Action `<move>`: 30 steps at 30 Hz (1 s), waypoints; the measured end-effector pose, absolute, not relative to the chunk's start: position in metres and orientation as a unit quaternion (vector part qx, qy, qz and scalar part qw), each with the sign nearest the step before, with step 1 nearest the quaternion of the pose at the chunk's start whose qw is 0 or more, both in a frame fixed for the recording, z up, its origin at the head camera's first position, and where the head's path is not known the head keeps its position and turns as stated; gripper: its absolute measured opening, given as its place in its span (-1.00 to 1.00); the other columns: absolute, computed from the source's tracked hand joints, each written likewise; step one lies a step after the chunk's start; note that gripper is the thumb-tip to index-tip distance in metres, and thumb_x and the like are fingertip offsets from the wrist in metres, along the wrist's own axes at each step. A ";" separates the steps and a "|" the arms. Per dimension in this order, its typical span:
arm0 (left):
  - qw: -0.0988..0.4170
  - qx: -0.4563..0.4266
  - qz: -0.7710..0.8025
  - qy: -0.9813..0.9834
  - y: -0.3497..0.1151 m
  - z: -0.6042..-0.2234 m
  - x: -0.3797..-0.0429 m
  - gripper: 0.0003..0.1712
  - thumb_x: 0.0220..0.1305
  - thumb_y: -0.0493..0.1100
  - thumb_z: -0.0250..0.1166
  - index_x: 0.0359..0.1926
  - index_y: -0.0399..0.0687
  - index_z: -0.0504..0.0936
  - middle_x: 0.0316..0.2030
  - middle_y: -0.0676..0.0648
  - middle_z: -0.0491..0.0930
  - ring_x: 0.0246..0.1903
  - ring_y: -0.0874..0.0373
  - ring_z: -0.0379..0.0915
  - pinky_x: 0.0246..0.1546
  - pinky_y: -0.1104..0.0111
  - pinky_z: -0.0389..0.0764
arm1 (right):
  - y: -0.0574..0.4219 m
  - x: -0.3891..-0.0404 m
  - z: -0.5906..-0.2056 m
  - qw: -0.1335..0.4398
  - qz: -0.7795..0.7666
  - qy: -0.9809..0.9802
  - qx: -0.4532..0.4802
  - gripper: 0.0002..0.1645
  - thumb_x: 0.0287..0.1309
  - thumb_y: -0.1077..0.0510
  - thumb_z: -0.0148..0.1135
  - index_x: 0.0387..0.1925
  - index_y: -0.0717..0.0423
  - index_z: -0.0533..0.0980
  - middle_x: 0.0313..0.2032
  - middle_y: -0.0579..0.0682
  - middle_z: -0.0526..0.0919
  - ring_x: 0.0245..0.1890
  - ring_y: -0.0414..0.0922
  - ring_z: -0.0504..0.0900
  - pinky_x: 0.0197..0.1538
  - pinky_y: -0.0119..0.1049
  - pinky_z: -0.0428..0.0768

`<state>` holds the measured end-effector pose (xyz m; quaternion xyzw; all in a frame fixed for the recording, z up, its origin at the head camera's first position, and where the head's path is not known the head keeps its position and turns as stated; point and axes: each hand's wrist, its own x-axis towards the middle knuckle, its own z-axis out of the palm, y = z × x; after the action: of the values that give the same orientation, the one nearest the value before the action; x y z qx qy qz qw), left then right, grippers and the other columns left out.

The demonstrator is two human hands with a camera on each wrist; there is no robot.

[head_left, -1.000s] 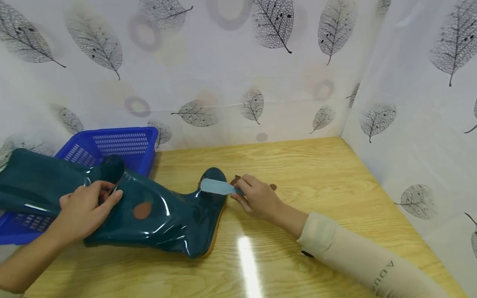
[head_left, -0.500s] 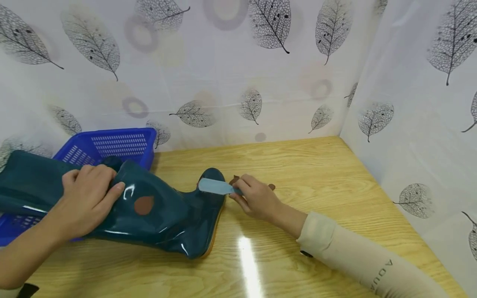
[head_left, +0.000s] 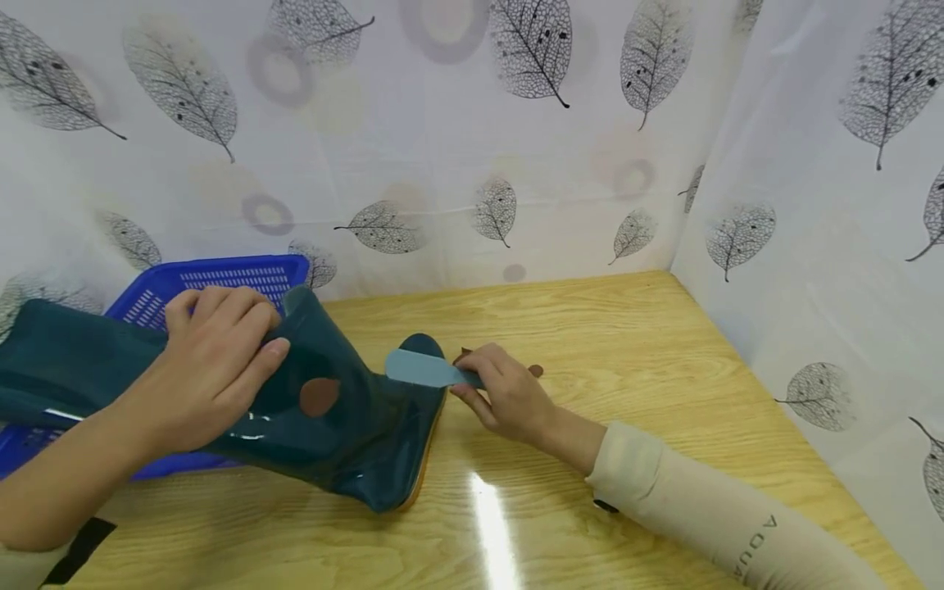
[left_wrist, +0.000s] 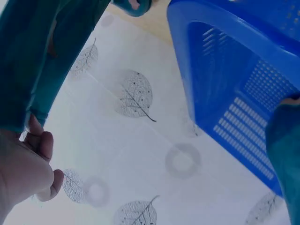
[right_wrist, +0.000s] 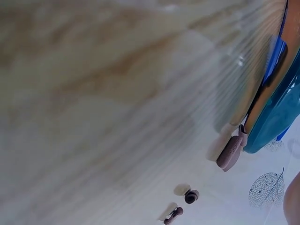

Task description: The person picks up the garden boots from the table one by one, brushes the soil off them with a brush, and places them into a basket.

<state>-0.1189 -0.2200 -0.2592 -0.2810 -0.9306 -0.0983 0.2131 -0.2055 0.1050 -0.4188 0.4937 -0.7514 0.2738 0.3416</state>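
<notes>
A dark green rubber boot (head_left: 376, 426) lies on its heel end with the toe pointing away and its shaft raised toward the left. My left hand (head_left: 210, 369) grips the shaft's top rim; in the left wrist view its fingers (left_wrist: 44, 145) pinch that edge. One round brown patch (head_left: 319, 397) sticks to the shaft. My right hand (head_left: 505, 389) holds a flat light-blue scraper (head_left: 416, 369) by its narrow end, with the blade across the boot's toe area. Only an edge of the right hand (right_wrist: 293, 201) enters the right wrist view.
A second green boot (head_left: 66, 352) lies across a blue plastic basket (head_left: 221, 264) at the left. Brown lumps (right_wrist: 228, 154) sit on the wooden table (head_left: 590, 328) just past the right hand. Leaf-patterned sheeting (head_left: 435, 147) borders the table behind and to the right.
My left hand has moved up and to the right, raising the boot's shaft and bending it at the ankle. The right hand and scraper have barely shifted, slightly left.
</notes>
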 end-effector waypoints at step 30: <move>0.179 -0.338 -0.258 -0.887 -0.193 -0.276 -0.147 -0.34 0.45 -0.24 0.01 0.47 -0.15 0.00 0.53 -0.18 -0.07 0.50 -0.18 -0.08 0.43 -0.19 0.05 | 0.093 -0.197 -0.414 0.387 0.251 -0.677 0.573 -0.62 0.49 0.02 0.01 -0.13 0.31 0.50 -0.22 0.10 0.55 -0.34 -0.13 0.52 -0.25 -0.40 0.57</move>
<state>-0.1467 -0.1934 -0.2757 -0.3382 -0.8871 -0.2583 0.1788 -0.1975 0.0930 -0.4135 0.5728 -0.6773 0.2512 0.3873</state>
